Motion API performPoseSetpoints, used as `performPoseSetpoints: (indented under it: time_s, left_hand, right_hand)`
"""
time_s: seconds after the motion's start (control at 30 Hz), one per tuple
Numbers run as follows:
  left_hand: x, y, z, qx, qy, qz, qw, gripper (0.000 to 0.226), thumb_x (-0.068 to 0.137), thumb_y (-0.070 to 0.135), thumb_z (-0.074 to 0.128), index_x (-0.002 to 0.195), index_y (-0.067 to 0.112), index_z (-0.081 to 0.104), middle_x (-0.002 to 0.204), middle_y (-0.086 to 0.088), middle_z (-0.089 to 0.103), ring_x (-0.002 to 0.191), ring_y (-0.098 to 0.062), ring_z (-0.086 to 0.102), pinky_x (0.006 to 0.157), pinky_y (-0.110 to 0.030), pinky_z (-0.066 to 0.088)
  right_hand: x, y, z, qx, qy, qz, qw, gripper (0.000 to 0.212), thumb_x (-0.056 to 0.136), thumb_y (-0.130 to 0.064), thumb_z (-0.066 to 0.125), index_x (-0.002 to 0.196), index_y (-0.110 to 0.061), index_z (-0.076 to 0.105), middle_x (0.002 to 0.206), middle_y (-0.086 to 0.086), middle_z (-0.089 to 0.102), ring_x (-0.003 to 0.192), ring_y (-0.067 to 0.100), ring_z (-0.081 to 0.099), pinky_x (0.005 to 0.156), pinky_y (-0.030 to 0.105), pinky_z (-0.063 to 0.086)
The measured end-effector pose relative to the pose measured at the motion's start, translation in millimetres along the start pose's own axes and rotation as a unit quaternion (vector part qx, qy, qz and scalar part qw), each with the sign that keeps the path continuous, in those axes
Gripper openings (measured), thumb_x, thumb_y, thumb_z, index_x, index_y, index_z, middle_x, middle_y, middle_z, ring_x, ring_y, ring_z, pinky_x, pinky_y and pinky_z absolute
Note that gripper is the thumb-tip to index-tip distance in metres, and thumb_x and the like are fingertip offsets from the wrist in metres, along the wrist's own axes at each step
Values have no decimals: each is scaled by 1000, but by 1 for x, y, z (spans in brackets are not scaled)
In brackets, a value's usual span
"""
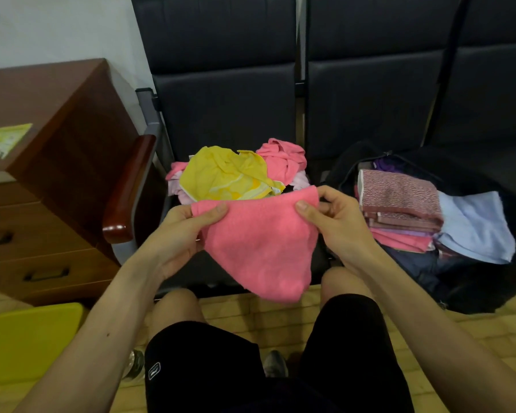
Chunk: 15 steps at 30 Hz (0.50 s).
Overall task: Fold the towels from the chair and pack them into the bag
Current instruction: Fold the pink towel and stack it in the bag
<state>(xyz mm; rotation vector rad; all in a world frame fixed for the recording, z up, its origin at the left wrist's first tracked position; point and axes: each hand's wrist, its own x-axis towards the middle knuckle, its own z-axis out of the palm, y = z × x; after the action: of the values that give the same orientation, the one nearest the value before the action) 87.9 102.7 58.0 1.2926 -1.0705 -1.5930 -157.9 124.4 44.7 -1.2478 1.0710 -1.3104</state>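
Observation:
A pink towel (259,242) hangs in front of me above my knees. My left hand (185,234) pinches its upper left corner and my right hand (337,225) pinches its upper right corner. Behind it, on the dark chair seat (227,120), lies a loose heap: a yellow towel (224,174) and another pink towel (283,159). On the seat to the right sits an open black bag (489,281) holding a stack of folded towels, a maroon patterned towel (399,198) on top, with a light blue towel (477,228) beside the stack.
A brown wooden cabinet with drawers (51,186) stands at the left, a yellow-green paper on top. The chair's wooden armrest (128,189) is between cabinet and seat. A yellow stool (27,341) is at lower left. My legs and shoes are below.

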Motion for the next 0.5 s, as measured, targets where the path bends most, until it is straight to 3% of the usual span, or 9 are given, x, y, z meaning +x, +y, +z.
performPoseSetpoints:
  time_s: [0.13, 0.3, 0.5]
  left_hand:
    - [3, 2, -4, -4, 13, 31, 999, 42, 75, 30, 69, 110, 7, 71, 111, -6, 74, 104, -19, 68, 88, -36, 58]
    - [5, 7, -8, 11, 18, 86, 996, 31, 76, 25, 66, 103, 11, 71, 97, 2, 77, 94, -12, 71, 73, -24, 59]
    - [9, 6, -13, 31, 14, 102, 994, 28, 76, 22, 66, 101, 10, 71, 96, 2, 77, 95, -13, 73, 73, -21, 58]
  right_hand:
    - [4, -11, -3, -38, -16, -32, 999, 9, 92, -3, 64, 92, -12, 67, 74, 1, 75, 74, 15, 73, 68, 25, 59]
    - [7, -15, -7, -111, -14, -75, 991, 10, 89, -4, 69, 91, -14, 67, 76, -1, 76, 77, 15, 74, 72, 25, 59]
    - [5, -8, -8, -206, 18, -103, 973, 17, 85, -14, 75, 90, -29, 70, 85, -7, 75, 82, 7, 72, 74, 26, 58]
